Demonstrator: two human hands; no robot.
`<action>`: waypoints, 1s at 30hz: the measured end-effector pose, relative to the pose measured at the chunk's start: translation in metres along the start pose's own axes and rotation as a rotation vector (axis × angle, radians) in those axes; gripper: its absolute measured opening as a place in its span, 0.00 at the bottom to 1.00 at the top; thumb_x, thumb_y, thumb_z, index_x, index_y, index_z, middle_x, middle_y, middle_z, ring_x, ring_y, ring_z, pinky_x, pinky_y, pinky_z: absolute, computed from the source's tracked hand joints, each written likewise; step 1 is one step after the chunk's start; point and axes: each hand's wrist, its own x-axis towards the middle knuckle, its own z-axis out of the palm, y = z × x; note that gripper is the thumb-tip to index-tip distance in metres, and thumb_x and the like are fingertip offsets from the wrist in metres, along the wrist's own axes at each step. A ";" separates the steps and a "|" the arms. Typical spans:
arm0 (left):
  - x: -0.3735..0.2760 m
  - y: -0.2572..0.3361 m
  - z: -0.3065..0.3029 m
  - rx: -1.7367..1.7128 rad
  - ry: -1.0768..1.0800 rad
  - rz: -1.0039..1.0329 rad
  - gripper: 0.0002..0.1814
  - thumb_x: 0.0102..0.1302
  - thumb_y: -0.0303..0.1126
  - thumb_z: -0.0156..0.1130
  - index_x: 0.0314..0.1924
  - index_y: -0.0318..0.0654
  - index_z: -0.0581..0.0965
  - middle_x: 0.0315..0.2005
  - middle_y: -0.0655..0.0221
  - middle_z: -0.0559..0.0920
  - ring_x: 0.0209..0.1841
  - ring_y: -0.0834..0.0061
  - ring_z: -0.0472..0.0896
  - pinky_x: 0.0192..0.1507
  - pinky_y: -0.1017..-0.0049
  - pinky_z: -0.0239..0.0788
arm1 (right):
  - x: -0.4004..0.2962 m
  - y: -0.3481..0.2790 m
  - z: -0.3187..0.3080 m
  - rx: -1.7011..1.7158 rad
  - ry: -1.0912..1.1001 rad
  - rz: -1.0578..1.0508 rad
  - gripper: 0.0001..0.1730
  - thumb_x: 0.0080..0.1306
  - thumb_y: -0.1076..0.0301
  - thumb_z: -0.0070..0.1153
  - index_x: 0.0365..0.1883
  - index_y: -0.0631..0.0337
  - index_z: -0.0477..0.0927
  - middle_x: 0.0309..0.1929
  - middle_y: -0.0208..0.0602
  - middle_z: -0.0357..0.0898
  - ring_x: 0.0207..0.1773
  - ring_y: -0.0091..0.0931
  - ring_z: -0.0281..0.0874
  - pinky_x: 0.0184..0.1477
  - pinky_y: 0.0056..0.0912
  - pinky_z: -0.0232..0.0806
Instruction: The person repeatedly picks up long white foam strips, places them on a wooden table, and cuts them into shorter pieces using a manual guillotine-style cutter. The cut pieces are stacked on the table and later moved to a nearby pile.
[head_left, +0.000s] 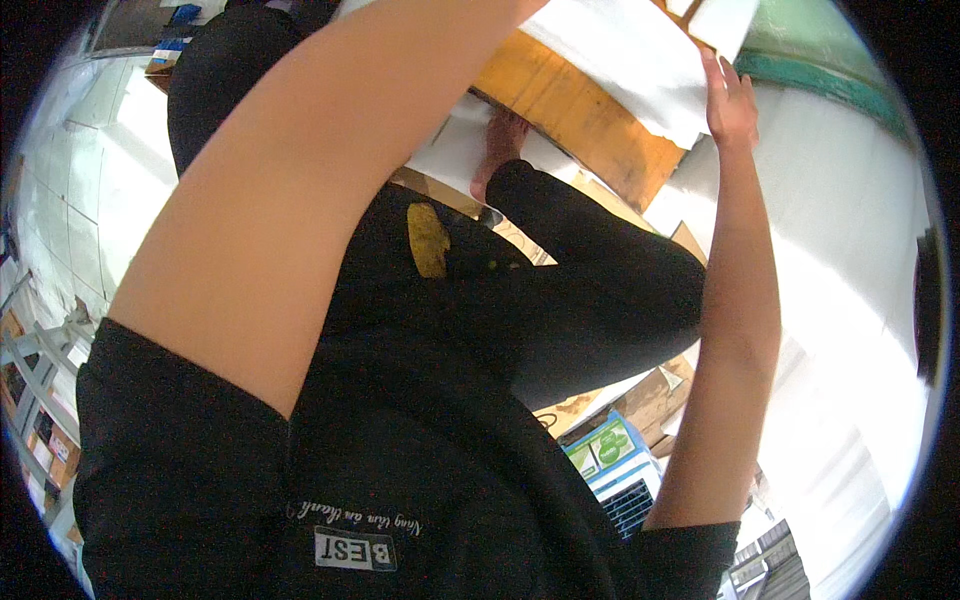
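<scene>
My left arm reaches up past the top edge, so my left hand is out of view. My right hand (731, 105) has its fingers extended and slightly apart, the fingertips at the right edge of a white sheet (615, 56). Whether they press on it is hard to tell. Under the sheet lies an orange-brown board (577, 105) with dark stains, its near long side showing. Thin brown strips (686, 19) show at the sheet's far edge. My bare foot (506, 142) rests just below the board, with my bent leg (600, 240) in black trousers in front.
Cardboard pieces (664, 394) lie beside my leg. A blue-and-white box (619, 472) with a green label and a dark grid stands at lower right. A teal edge (825, 86) runs across the upper right. Grey metal framing (45, 360) stands at far left.
</scene>
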 end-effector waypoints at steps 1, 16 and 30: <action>0.002 -0.004 0.000 0.004 0.007 -0.013 0.54 0.60 0.79 0.55 0.73 0.45 0.71 0.75 0.54 0.66 0.78 0.43 0.57 0.71 0.23 0.45 | 0.001 -0.004 -0.007 -0.024 -0.005 -0.023 0.57 0.60 0.09 0.29 0.80 0.30 0.63 0.84 0.48 0.51 0.84 0.51 0.50 0.75 0.81 0.42; 0.006 -0.021 0.021 -0.055 0.096 -0.038 0.37 0.77 0.59 0.40 0.77 0.46 0.66 0.79 0.56 0.61 0.80 0.48 0.55 0.74 0.25 0.35 | 0.005 -0.137 -0.001 0.136 0.103 -0.029 0.50 0.71 0.21 0.27 0.77 0.46 0.69 0.77 0.55 0.65 0.79 0.50 0.60 0.78 0.63 0.46; -0.004 -0.005 0.008 -0.248 0.184 0.017 0.30 0.75 0.51 0.50 0.63 0.35 0.79 0.66 0.51 0.76 0.72 0.54 0.68 0.71 0.36 0.50 | -0.002 -0.120 -0.003 -0.037 0.115 -0.031 0.64 0.57 0.07 0.30 0.78 0.43 0.68 0.76 0.54 0.66 0.79 0.52 0.61 0.76 0.71 0.47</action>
